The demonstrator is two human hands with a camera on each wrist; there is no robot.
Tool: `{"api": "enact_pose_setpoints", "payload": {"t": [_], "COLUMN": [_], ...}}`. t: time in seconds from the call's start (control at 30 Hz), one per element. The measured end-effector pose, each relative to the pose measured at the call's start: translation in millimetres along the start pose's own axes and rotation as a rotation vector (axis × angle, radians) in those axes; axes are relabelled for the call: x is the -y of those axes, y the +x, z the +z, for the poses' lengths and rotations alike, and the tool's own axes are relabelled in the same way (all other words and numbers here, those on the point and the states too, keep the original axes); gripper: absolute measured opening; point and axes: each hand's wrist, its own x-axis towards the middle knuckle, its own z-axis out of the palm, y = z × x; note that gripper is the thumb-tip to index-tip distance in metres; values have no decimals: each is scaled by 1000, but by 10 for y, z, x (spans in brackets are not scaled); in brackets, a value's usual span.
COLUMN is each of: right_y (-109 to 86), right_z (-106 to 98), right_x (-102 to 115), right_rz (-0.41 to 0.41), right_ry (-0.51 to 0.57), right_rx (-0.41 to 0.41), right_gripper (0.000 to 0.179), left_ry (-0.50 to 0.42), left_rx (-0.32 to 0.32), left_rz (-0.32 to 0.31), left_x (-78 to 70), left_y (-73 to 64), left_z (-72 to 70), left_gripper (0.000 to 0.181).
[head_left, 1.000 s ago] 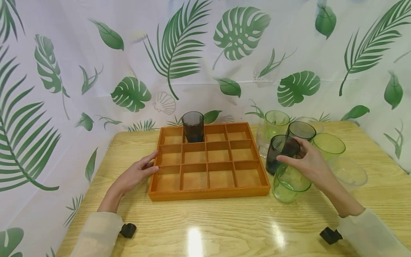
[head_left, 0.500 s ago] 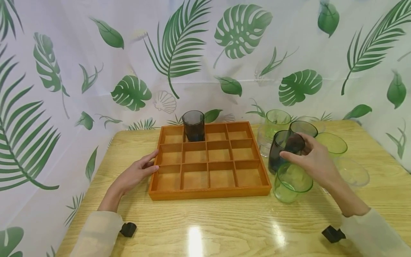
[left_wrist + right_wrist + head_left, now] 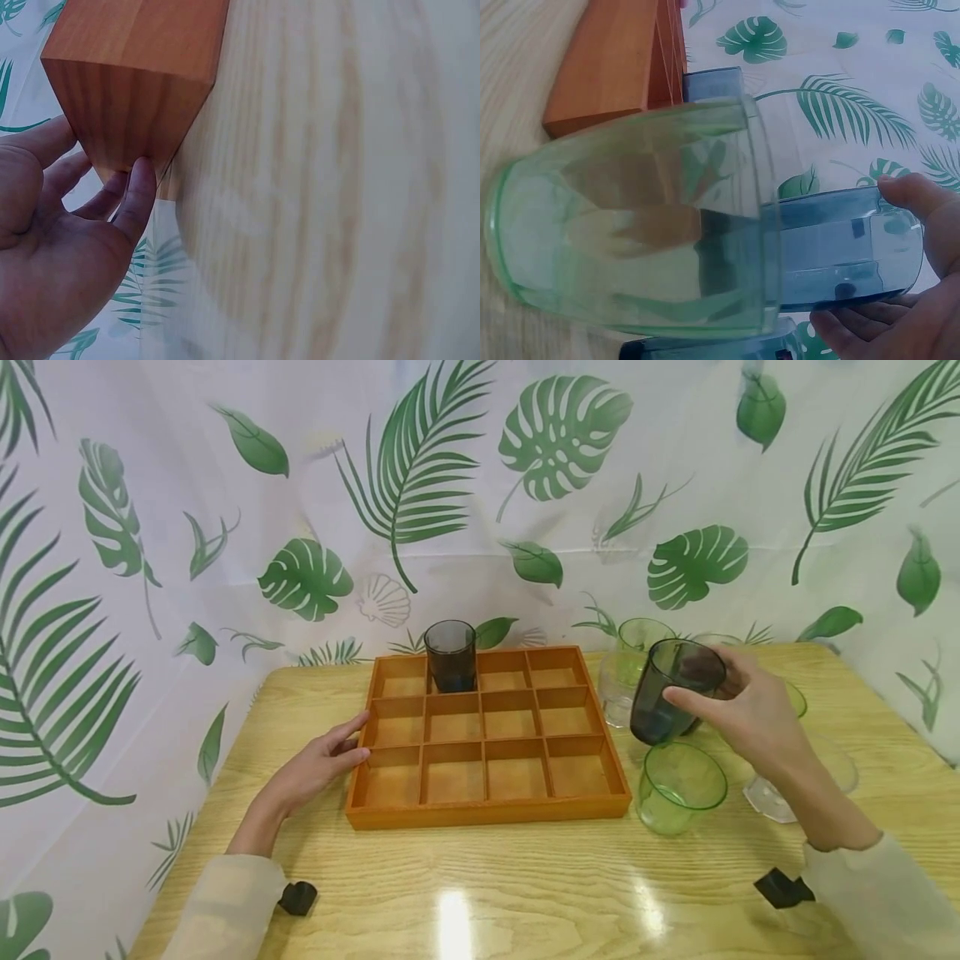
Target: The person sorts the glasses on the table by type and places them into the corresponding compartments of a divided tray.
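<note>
My right hand (image 3: 761,722) grips a dark grey glass tumbler (image 3: 660,702) near its rim, thumb on one side and fingers on the other. The tumbler leans, raised behind a green glass (image 3: 678,797) that stands at the right of the wooden divided tray (image 3: 487,815). In the right wrist view the green glass (image 3: 630,240) covers the lower part of the held tumbler (image 3: 832,247). At the tray's left side, my left hand (image 3: 311,772) rests its fingertips on the outer wall. Another dark tumbler (image 3: 452,660) stands in a back-row compartment.
Behind the held tumbler stand a clear glass (image 3: 615,697) and a green glass (image 3: 647,633). Another green glass (image 3: 795,697) shows past my right hand. A clear footed glass (image 3: 772,802) is partly hidden by the right forearm. A leaf-print cloth (image 3: 450,510) hangs behind the table.
My right hand has lifted the dark tumbler up and slightly right, tilting it from its place beside the green glass. The left hand has stayed against the tray.
</note>
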Motion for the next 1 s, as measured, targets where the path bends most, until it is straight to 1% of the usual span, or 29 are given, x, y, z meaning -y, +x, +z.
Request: {"api": "enact_pose_setpoints", "payload": {"t": [0.13, 0.27, 0.47, 0.5, 0.6, 0.7, 0.83, 1.0], "right_y": [0, -1, 12, 14, 20, 24, 37, 61], "right_z": [-12, -8, 46, 61, 107, 156, 237, 367], "right_x": [40, 79, 134, 146, 191, 249, 337, 448], "right_rz": [-2, 8, 5, 0, -5, 6, 23, 42], "right_ry": [17, 5, -16, -12, 12, 31, 38, 79], "right_rx": [-10, -17, -9, -6, 12, 40, 70, 105], "right_gripper": [70, 70, 73, 72, 68, 70, 78, 80], "left_ry": [-1, 2, 10, 11, 9, 3, 5, 6], "left_rx": [1, 3, 3, 3, 3, 6, 8, 4], "left_rz": [-1, 0, -1, -1, -1, 0, 0, -1], "left_x": [-2, -6, -12, -13, -15, -11, 7, 22], "left_y": [-4, -3, 0, 1, 5, 7, 7, 8], "left_z": [6, 11, 9, 9, 13, 14, 10, 5], "left_gripper": [68, 68, 67, 67, 67, 67, 67, 68]}}
